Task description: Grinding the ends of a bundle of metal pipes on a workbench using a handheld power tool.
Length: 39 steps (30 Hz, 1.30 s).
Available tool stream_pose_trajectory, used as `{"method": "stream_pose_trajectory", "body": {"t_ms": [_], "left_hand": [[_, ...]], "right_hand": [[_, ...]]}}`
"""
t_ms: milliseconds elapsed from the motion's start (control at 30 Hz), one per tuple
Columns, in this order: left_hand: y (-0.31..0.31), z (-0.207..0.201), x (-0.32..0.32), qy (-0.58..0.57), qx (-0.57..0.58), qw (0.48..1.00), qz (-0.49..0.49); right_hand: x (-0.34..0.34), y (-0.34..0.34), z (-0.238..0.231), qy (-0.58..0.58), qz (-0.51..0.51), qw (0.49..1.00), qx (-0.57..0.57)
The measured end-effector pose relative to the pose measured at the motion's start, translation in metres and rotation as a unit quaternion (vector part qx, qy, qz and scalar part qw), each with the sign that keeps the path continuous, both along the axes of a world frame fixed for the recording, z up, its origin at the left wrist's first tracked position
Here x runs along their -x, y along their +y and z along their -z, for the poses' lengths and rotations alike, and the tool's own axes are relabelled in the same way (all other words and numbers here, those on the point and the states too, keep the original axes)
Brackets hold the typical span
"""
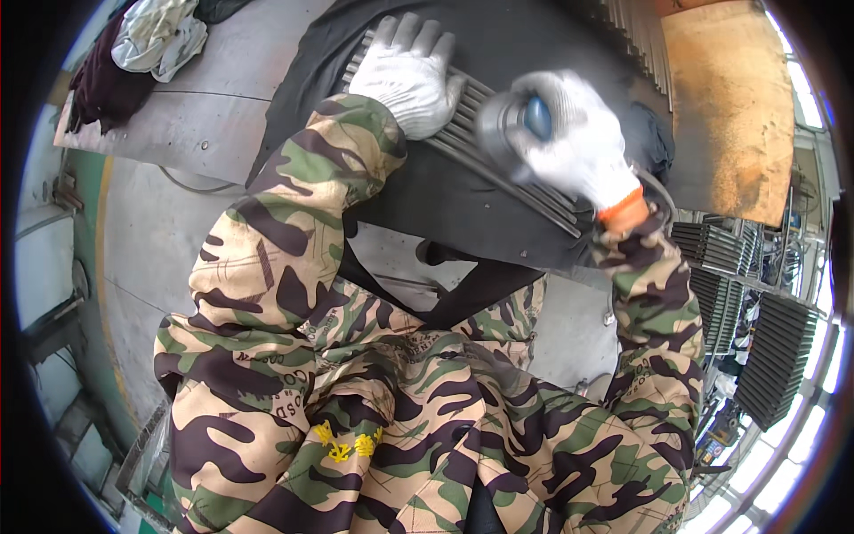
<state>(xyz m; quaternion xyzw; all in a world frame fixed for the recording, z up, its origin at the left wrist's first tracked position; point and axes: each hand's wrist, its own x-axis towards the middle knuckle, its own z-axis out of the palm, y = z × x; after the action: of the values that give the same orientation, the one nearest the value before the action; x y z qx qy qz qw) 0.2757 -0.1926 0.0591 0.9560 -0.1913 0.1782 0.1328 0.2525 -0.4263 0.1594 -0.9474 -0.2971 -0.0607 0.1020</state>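
Note:
In a white knit glove, my left hand [406, 78] lies open and flat, fingers stretched away from me, on a row of dark metal rods [503, 171]. The rods lie side by side, slanting from the upper left down to the right. My right hand [574, 133], in a white glove with an orange cuff, is closed around a round grey palm sander with a blue top [537, 117]. Motion blurs the sander, which is over the rods; whether it touches them I cannot tell. A hose [656, 189] shows beside my right wrist.
Black cloth [400, 191] covers the bench under the rods. More rods [636, 40] lie at the far right, near a stained brown board [729, 116]. Racks of stacked dark bars [774, 360] stand to the right. Crumpled cloths [156, 40] lie on the grey surface at the far left.

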Motion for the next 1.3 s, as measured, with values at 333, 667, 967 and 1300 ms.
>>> {"method": "stream_pose_trajectory", "body": {"t_ms": [333,667,967,1300], "left_hand": [[0.009,-0.006,0.041,-0.008,0.002,1.000,0.003],[-0.008,-0.006,-0.009,0.004,-0.046,0.999,-0.015],[-0.011,0.008,-0.033,0.001,-0.088,0.996,-0.033],[-0.023,-0.014,0.003,0.070,-0.051,0.992,0.088]], "right_hand": [[-0.006,-0.022,0.000,-0.029,0.019,0.999,-0.013],[0.016,-0.055,0.002,-0.059,-0.002,0.996,-0.067],[0.013,-0.068,0.006,-0.018,0.023,0.999,-0.043],[0.014,-0.061,0.003,-0.016,0.072,0.997,-0.003]]}}
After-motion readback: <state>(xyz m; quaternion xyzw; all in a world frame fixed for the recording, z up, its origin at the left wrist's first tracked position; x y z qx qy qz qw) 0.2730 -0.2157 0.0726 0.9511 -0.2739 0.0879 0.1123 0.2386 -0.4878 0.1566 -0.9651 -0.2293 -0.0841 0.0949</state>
